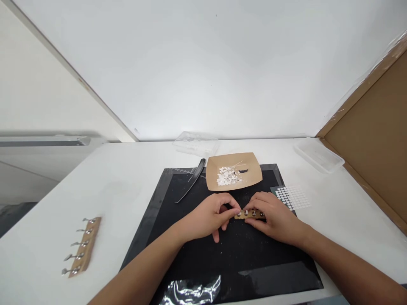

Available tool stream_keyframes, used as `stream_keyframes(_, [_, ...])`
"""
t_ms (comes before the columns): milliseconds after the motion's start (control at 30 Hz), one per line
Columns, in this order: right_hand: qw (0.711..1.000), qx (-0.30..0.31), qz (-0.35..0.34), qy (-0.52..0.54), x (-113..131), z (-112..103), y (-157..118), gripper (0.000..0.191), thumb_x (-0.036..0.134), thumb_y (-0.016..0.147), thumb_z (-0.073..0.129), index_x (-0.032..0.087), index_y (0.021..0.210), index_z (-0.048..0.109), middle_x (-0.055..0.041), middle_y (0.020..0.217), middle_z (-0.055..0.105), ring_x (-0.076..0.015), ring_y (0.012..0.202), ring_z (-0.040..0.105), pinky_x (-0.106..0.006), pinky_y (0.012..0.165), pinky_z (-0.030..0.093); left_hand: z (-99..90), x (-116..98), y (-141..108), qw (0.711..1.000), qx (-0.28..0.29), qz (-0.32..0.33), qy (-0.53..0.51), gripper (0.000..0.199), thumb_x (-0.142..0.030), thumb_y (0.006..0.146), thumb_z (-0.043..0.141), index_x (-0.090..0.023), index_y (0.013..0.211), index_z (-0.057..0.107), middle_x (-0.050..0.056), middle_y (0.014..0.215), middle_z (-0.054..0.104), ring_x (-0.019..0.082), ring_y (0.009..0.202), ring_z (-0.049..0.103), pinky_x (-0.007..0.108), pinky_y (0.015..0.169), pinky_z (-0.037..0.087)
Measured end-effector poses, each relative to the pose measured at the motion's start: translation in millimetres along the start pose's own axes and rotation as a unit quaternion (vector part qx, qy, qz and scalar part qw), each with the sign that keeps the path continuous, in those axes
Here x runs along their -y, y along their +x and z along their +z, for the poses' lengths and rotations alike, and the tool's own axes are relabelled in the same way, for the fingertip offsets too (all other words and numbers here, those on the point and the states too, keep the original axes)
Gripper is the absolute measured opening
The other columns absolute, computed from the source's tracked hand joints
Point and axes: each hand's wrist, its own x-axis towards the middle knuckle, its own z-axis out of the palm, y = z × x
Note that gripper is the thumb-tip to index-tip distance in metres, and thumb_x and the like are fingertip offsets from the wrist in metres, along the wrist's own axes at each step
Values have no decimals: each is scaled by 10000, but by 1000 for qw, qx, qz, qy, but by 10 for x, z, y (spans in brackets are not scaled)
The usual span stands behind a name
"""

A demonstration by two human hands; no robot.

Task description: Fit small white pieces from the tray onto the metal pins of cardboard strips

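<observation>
My right hand (274,216) grips a short tan strip (250,214) with a row of round metal pieces, fingers along its far side and thumb along the near side. At the strip's left end, my left hand (213,214) has its thumb and index finger pinched together over the end metal piece; what they hold is too small to make out. The other left fingers curl below. Beneath both hands lies a black mat (251,258). Just beyond them stands a brown paper tray (251,169) holding a pile of small white scraps (227,176).
A black curved nail file (195,177) lies left of the tray. A sheet of white dots (292,198) overlaps the mat's right edge. Clear plastic boxes (319,155) sit further back. Another tan strip (84,248) with upright metal pieces rests at left. Cardboard (372,127) borders the right.
</observation>
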Motion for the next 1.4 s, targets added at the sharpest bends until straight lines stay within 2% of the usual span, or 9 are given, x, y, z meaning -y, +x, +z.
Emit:
stream_keyframes(133, [1000,1,0,-2,9,-6,-1,172,215,935,783,219,1076,685,-45,1029,707,-223,943,655,-383,834,483,9,26,15,1000,4,-25,-2,459,-622,917,648,-176,1024,651,-59,571,586,105,373,557,170,344,460])
stream_keyframes(567, [1000,-2,-8,-8,7,-6,3,149,207,940,774,212,1054,678,-49,1007,702,-227,942,654,-379,824,494,7,43,6,999,26,-36,14,456,-631,994,540,-191,1105,585,-14,542,682,126,376,573,173,373,458])
stream_keyframes(833, [1000,-9,-25,-2,-15,0,8,148,206,939,769,212,1052,674,-56,997,695,-226,930,652,-365,810,524,17,63,-5,999,16,-1,33,408,-590,1006,538,-192,1087,584,-41,573,610,173,485,690,187,379,501])
stream_keyframes(1000, [999,2,-32,-10,-15,-14,10,130,217,953,753,206,1052,669,-65,996,689,-231,923,642,-371,798,528,7,42,-20,999,15,14,35,381,-569,1001,548,-197,1071,585,-28,712,617,174,528,723,187,370,505])
stream_keyframes(1100, [999,7,-31,-13,-11,-22,11,131,214,955,750,205,1056,668,-62,996,686,-231,923,639,-369,798,525,1,11,-41,999,3,26,33,384,-567,999,549,-190,1059,586,44,999,651,146,556,735,184,376,521])
stream_keyframes(1167, [999,8,-31,-17,-7,-26,11,131,210,956,746,203,1061,668,-61,996,684,-231,924,636,-365,792,523,1,2,-47,999,-6,36,31,401,-577,1000,543,-182,1048,592,92,1215,607,125,575,742,182,379,536])
stream_keyframes(1233, [999,10,-31,-19,-6,-25,11,123,208,959,741,201,1058,668,-62,997,683,-231,925,632,-364,788,521,7,6,-45,999,-6,44,30,412,-584,1001,543,-179,1049,600,107,1290,572,119,587,747,179,381,543])
stream_keyframes(1300, [999,9,-32,-17,-11,-19,9,119,208,960,739,200,1053,664,-63,1005,683,-231,931,630,-367,798,524,15,12,-41,999,-3,44,30,408,-582,1004,543,-183,1059,603,93,1238,586,120,585,746,173,378,540])
stream_keyframes(1400, [999,3,-35,-10,-25,-3,8,126,211,953,748,202,1043,660,-61,1016,684,-228,941,630,-367,813,526,27,10,-45,999,-1,27,34,367,-549,1018,535,-189,1062,591,43,1043,627,104,533,710,158,374,521])
